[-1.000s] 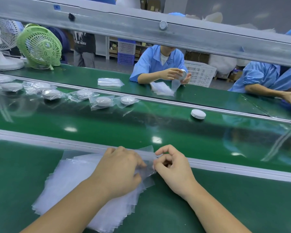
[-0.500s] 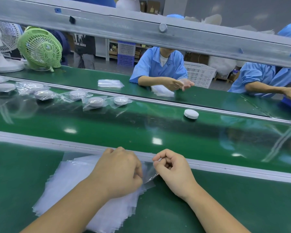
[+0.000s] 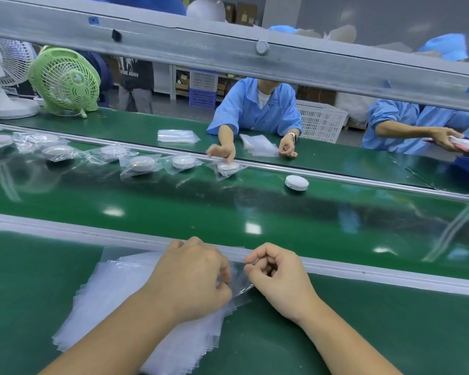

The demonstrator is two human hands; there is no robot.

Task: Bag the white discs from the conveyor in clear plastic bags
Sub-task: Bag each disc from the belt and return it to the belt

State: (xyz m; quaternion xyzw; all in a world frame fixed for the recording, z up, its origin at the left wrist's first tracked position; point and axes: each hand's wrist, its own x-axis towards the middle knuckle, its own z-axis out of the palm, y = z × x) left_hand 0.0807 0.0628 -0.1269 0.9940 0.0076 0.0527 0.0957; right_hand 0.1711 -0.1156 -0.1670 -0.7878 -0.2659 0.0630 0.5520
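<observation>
1 stack, clear bags (image 3: 125,301): thin, limp, likely slippery. Your right hand (image 3: 276,274) pinches the edge; left hand (image 3: 190,280) beside it, curled, hold unclear. Peel there.

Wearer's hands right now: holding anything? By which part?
Both hands pinch the top clear plastic bag of the stack at its right edge: left hand from the left, right hand from the right.

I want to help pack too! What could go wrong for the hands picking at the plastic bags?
The left hand and right hand pinch the top bag on a slippery stack; two bags might lift together. The one unbagged disc lies far across the belt and might ride past before the bag opens.
</observation>
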